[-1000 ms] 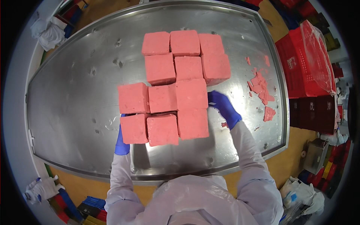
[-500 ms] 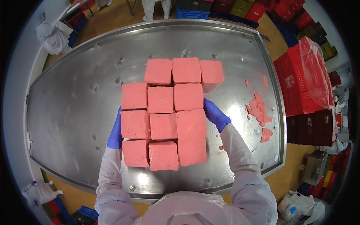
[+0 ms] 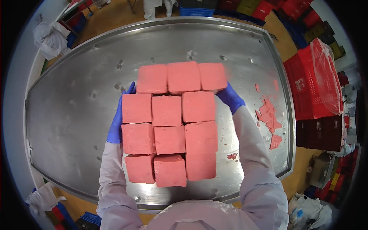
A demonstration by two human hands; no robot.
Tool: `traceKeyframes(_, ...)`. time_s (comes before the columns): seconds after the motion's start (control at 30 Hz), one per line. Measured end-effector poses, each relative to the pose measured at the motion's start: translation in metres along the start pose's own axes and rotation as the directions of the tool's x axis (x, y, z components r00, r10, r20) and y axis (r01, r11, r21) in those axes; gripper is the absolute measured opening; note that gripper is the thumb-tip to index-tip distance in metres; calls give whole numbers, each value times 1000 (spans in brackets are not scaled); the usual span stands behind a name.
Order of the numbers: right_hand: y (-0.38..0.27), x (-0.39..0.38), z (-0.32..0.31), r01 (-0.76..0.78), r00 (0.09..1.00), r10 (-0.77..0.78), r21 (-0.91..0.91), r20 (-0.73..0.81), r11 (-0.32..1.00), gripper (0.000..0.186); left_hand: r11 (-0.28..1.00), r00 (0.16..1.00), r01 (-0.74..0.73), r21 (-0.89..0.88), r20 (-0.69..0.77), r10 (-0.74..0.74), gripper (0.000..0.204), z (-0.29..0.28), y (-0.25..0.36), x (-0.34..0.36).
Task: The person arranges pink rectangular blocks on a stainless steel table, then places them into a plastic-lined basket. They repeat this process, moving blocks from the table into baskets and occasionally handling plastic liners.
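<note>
Several pink cube-like blocks (image 3: 166, 110) lie grouped in rows on the steel table (image 3: 65, 115). My gloved left hand (image 3: 117, 119) reaches along their left side, fingertips up against the left end of the farthest row (image 3: 151, 78). My gloved right hand (image 3: 232, 97) grips that row's right-end block (image 3: 211, 76) from the outside, with fingertips partly hidden. The farthest row is slightly blurred. Pink fragments (image 3: 268, 113) lie scattered to the right.
A red crate with a plastic liner (image 3: 306, 76) rests on dark crates (image 3: 318, 134) beside the table's right end. Stacked crates (image 3: 245, 9) and another person's white-clad legs (image 3: 153, 7) show beyond the far edge. A steel container (image 3: 322, 168) stands at lower right.
The second row has shifted left into line, and the blocks have come nearer me. Both hands have moved forward to the farthest row, which has also slid left.
</note>
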State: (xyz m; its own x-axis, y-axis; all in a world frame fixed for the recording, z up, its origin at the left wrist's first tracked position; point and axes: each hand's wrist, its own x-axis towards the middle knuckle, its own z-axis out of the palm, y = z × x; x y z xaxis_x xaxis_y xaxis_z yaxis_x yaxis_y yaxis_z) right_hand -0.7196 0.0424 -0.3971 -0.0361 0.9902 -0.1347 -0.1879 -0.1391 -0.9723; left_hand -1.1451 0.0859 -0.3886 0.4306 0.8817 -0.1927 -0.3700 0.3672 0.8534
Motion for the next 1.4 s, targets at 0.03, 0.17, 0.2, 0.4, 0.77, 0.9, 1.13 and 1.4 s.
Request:
traceKeyframes(0.03, -1, 0, 4, -71, 998, 70, 96, 5, 993, 56, 1000, 1000, 16, 13, -5, -16, 59, 3, -1, -2)
traceKeyframes(0.17, -13, -4, 52, -161, 986, 152, 152, 69, 975, 66, 988, 992, 59, 145, -120, -42, 60, 8, 19, -30)
traceKeyframes(0.2, -12, -6, 58, -175, 982, 163, 137, 92, 975, 66, 984, 989, 60, 170, -144, -35, 60, 15, 24, -35)
traceKeyframes(0.4, 11, -105, 47, -153, 980, 178, 233, -89, 960, 56, 981, 967, 152, 120, -224, -122, 61, 95, 45, -103)
traceKeyframes(0.77, 51, -305, 137, -462, 772, 525, 883, 358, 77, 65, 494, 822, 162, -854, -161, -546, 95, 114, -91, -282)
traceKeyframes(0.9, 57, -277, 148, -394, 893, 225, 919, 390, -27, 69, 600, 937, 81, -796, -144, -318, 82, 150, -98, -254)
traceKeyframes(1.13, 74, -254, 142, -334, 892, 256, 925, 373, -182, 59, 887, 952, 96, 452, -301, 50, 58, 108, -115, -244)
traceKeyframes(1.4, 97, -220, 130, -263, 960, 212, 838, 181, 478, 61, 423, 985, -47, -905, -113, -132, 63, 114, -102, -207)
